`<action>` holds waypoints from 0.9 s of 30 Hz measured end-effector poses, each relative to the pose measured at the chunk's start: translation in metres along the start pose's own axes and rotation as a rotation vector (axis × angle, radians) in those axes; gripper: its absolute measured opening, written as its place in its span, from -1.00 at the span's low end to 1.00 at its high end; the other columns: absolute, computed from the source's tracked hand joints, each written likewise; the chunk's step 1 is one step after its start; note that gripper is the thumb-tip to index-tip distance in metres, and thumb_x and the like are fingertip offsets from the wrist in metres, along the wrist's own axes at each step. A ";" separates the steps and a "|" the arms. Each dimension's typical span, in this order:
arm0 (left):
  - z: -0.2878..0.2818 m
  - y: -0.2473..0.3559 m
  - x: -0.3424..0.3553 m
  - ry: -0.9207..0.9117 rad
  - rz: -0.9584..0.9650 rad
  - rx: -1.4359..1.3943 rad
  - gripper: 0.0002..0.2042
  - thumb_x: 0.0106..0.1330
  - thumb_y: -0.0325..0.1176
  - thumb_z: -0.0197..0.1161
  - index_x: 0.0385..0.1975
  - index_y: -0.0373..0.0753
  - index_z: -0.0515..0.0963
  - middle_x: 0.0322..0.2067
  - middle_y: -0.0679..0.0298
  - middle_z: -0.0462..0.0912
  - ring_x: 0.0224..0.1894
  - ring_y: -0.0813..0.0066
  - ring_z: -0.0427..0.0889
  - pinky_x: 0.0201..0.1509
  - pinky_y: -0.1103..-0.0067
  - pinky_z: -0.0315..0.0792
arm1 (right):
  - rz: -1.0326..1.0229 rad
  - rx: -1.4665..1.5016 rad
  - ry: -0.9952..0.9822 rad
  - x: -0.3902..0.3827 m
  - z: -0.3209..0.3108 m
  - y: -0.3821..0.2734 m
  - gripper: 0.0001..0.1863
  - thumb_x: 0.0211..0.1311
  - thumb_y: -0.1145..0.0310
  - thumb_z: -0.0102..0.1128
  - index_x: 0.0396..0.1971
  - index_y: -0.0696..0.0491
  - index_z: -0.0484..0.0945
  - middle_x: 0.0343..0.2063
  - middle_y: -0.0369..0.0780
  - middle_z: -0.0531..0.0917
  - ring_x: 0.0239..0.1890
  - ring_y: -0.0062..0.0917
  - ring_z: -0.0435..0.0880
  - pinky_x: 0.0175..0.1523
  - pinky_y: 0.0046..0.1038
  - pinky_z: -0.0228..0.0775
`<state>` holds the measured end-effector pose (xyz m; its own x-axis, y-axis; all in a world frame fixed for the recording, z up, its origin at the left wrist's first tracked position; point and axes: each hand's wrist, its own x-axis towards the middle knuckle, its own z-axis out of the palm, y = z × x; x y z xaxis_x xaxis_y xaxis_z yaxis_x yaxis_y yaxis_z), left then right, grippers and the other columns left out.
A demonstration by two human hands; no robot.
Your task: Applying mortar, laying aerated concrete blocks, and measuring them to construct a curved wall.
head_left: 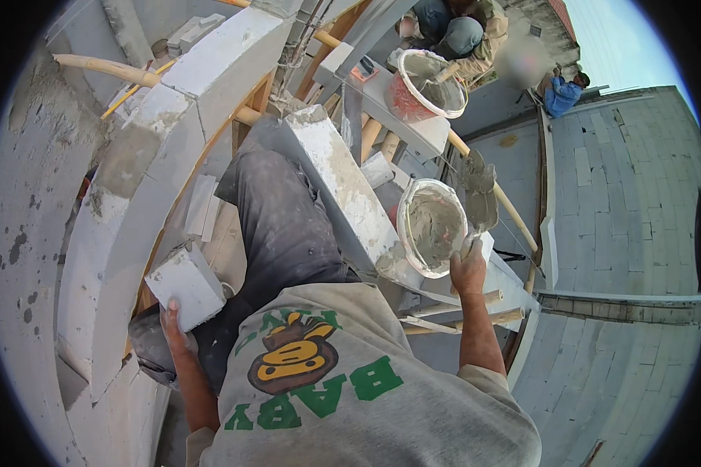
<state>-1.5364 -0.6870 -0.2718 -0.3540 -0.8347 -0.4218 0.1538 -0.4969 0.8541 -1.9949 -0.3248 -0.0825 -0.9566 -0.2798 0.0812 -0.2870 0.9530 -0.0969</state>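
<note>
My left hand [174, 325] grips a white block [185, 280] low on the left, beside my leg. My right hand [467, 271] is closed on the handle of a trowel [479, 202] that carries grey mortar, at the right rim of a white-rimmed bucket [431, 224] of mortar. A long white beam of blocks [339, 183], smeared with mortar, lies diagonally between my knee and the bucket.
A curved block wall [125, 198] runs along the left. A second bucket [432, 84] stands at the top near a crouching co-worker [475, 31]; another person in blue [561, 97] is farther right. Bamboo poles [510, 210] cross the gaps. A block wall [615, 202] fills the right.
</note>
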 end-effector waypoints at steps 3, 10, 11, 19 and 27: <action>0.013 -0.002 0.002 0.008 -0.015 -0.051 -0.34 0.35 -0.01 0.22 0.28 -0.39 0.32 0.15 0.11 0.50 0.17 0.28 0.52 0.29 0.38 0.34 | 0.129 -0.399 -0.374 0.005 0.033 0.059 -0.59 0.04 0.35 0.20 -0.12 0.27 0.51 -0.30 0.13 0.71 -0.16 0.03 0.70 -0.04 -0.08 0.56; 0.039 0.021 -0.009 0.020 0.075 -0.045 -0.32 0.28 0.01 0.27 0.24 -0.40 0.37 0.08 0.16 0.55 0.13 0.37 0.53 0.27 0.44 0.33 | 0.132 -0.181 -0.327 0.015 0.070 0.099 -0.63 0.07 0.23 0.26 -0.29 0.27 0.63 -0.24 0.15 0.70 -0.11 0.06 0.68 -0.02 -0.03 0.50; 0.044 0.024 -0.010 -0.024 0.128 -0.050 -0.29 0.25 0.03 0.28 0.26 -0.39 0.35 0.09 0.16 0.54 0.14 0.37 0.52 0.27 0.45 0.33 | 0.002 -0.024 -0.145 0.012 0.069 0.092 -0.57 0.09 0.24 0.24 -0.19 0.32 0.59 -0.23 0.21 0.67 -0.09 0.12 0.64 0.00 -0.03 0.47; 0.075 0.063 -0.026 -0.059 0.111 -0.135 -0.16 0.18 0.00 0.37 0.34 -0.44 0.23 0.16 0.02 0.49 0.22 0.27 0.46 0.31 0.42 0.30 | -0.385 0.848 -0.331 0.059 0.042 -0.105 -0.47 0.08 0.36 0.18 0.05 0.32 0.42 -0.34 -0.03 0.64 -0.37 -0.21 0.68 -0.23 -0.33 0.50; 0.067 0.099 -0.069 0.074 0.236 -0.009 -0.04 0.10 0.08 0.44 0.37 -0.44 0.18 0.20 -0.03 0.43 0.28 0.22 0.40 0.37 0.39 0.23 | -0.404 1.356 -0.842 0.034 0.078 -0.290 -0.74 0.19 0.40 0.19 -0.18 0.17 0.39 -0.55 -0.23 0.48 -0.68 -0.56 0.47 -0.53 -0.52 0.36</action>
<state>-1.5585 -0.6629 -0.1383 -0.2385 -0.9430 -0.2322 0.2325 -0.2876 0.9291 -1.9482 -0.6195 -0.1292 -0.4400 -0.8818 -0.1700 0.0926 0.1437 -0.9853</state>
